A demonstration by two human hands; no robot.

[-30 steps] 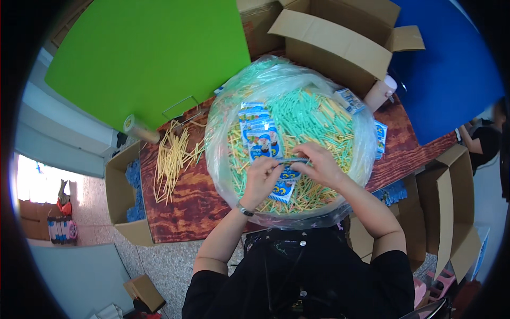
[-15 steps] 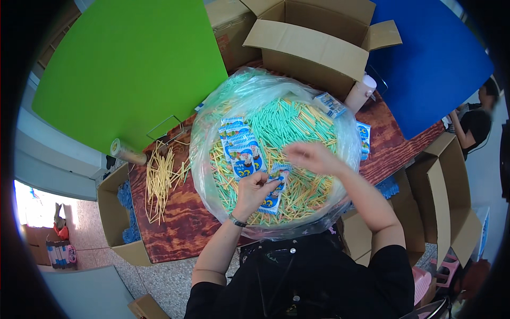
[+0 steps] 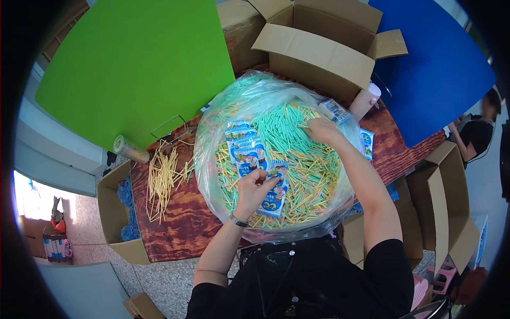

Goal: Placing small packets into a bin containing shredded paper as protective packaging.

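Observation:
A big clear plastic bag (image 3: 212,183) lies spread open, filled with thin green, yellow and orange sticks (image 3: 281,127). My left hand (image 3: 252,192) is closed, thumb and forefinger pinching the top of a small blue-and-white packet (image 3: 274,201) over the near part of the sticks. Just beyond that hand, several similar packets (image 3: 245,144) lie overlapping in a stack on the sticks. My right hand (image 3: 322,131) reaches to the far right of the pile, its fingers bent down and closed on sticks there; the fingertips are partly hidden.
A loose heap of yellow sticks (image 3: 162,183) lies on the wooden table (image 3: 183,234), near a clear cylindrical container (image 3: 130,149). An open carton (image 3: 319,53) and a pale pink flask (image 3: 365,101) stand beyond the bag. Another carton (image 3: 119,212) holds blue packets. A person (image 3: 475,130) sits far right.
My right hand has moved away from the left hand, outward to the far right of the pile, and its fingers have come down on the sticks. My left hand keeps its pinch on the packet.

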